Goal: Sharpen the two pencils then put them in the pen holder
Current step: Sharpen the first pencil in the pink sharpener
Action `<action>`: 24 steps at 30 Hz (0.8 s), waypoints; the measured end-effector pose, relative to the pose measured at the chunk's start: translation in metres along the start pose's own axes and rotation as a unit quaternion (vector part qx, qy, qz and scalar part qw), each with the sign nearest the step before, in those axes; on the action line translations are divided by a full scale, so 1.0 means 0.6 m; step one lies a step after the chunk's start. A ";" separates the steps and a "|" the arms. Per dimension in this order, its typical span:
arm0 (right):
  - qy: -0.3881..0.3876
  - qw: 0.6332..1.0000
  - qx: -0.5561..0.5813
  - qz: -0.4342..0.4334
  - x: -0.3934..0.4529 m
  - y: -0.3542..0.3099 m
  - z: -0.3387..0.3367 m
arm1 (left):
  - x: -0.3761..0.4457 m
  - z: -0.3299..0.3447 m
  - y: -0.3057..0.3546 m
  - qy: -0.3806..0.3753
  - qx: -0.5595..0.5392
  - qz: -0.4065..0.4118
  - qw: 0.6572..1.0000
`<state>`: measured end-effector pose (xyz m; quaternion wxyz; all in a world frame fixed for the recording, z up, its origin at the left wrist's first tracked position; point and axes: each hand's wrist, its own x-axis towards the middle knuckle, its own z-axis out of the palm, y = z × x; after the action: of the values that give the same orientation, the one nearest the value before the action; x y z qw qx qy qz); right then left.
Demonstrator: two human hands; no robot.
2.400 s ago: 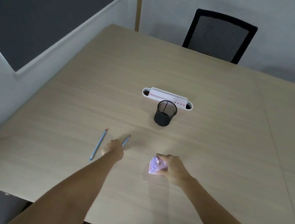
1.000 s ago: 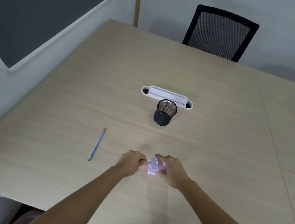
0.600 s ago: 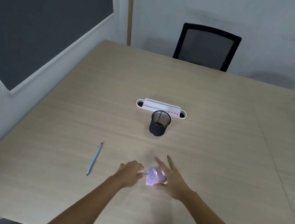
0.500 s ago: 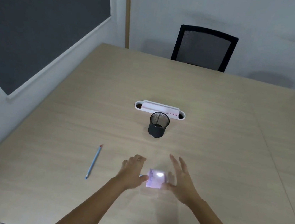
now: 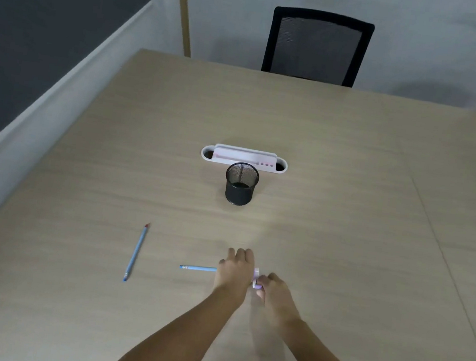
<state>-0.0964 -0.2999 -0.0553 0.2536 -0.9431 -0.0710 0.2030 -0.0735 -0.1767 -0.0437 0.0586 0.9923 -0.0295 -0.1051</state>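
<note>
One blue pencil [image 5: 135, 251] lies loose on the table at the left, its red tip pointing away from me. A second blue pencil [image 5: 197, 268] lies level, its free end sticking out left of my left hand [image 5: 236, 270], which covers the rest of it. Just right of that hand is a small pink sharpener [image 5: 256, 278], mostly hidden, with my right hand [image 5: 275, 290] closed around it. The black mesh pen holder [image 5: 241, 183] stands upright farther back, nothing visible inside.
A white oblong desk tray [image 5: 244, 158] sits right behind the pen holder. Two black mesh chairs [image 5: 317, 47] stand at the table's far edge. The wall and a dark board run along the left side.
My left hand has slid onto the sharpener side of the pencil, so its left end now shows. My right hand, spread open half a second ago, has closed on the sharpener.
</note>
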 end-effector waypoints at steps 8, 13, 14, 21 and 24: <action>-0.032 0.995 0.095 -0.015 -0.036 0.006 -0.019 | 0.001 -0.003 0.008 0.018 0.029 -0.005 0.999; -0.004 0.964 0.255 0.072 -0.066 -0.004 -0.011 | 0.001 -0.001 0.008 0.041 0.052 0.012 0.998; -0.004 0.959 0.274 0.075 -0.068 -0.010 -0.013 | 0.001 0.001 0.008 0.047 0.052 0.015 0.997; 0.072 0.924 0.358 0.117 0.014 -0.026 -0.043 | -0.001 0.015 0.005 0.043 0.052 0.036 0.997; 0.082 0.922 0.337 0.171 0.079 -0.006 -0.022 | -0.004 0.011 0.004 0.049 0.056 0.038 0.997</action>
<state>-0.0477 -0.2915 -0.0595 0.5232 -0.8128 0.1849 0.1772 -0.0773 -0.1799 -0.0495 0.0087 0.9961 -0.0703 -0.0527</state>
